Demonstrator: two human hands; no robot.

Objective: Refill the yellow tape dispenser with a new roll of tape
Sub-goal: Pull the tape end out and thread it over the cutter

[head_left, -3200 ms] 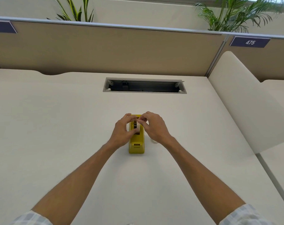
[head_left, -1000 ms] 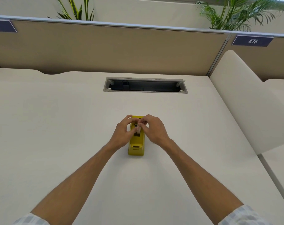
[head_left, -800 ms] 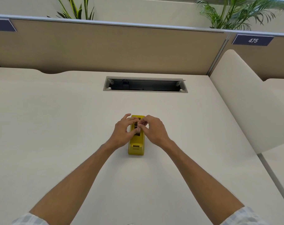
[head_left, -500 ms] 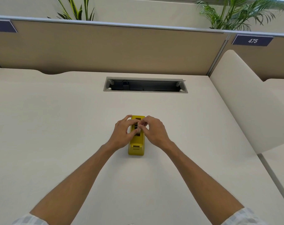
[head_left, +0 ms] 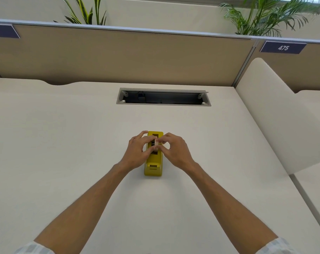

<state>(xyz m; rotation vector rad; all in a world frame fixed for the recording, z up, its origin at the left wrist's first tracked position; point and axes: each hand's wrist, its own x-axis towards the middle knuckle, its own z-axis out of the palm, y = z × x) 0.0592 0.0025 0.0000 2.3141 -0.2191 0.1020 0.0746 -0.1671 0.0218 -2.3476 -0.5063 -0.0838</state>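
The yellow tape dispenser (head_left: pixel 153 166) stands on the cream desk (head_left: pixel 64 143), its cutter end toward me. My left hand (head_left: pixel 137 153) and my right hand (head_left: pixel 175 153) meet over its open slot from either side. Between their fingertips is a small whitish tape roll (head_left: pixel 156 143), held edge-on just above the dark slot. The fingers hide most of the roll and the inside of the slot, so I cannot tell whether the roll touches the dispenser.
An open grey cable tray (head_left: pixel 163 97) is set into the desk behind the dispenser. A tan partition (head_left: pixel 119 57) closes the far side, and a curved cream divider (head_left: pixel 276 114) rises on the right. Plants (head_left: pixel 261 19) show above the partition.
Both hands have stayed over the dispenser's slot, only shifting their fingertips slightly. The whitish roll shows more plainly between the fingers than half a second ago. The dispenser has not moved.
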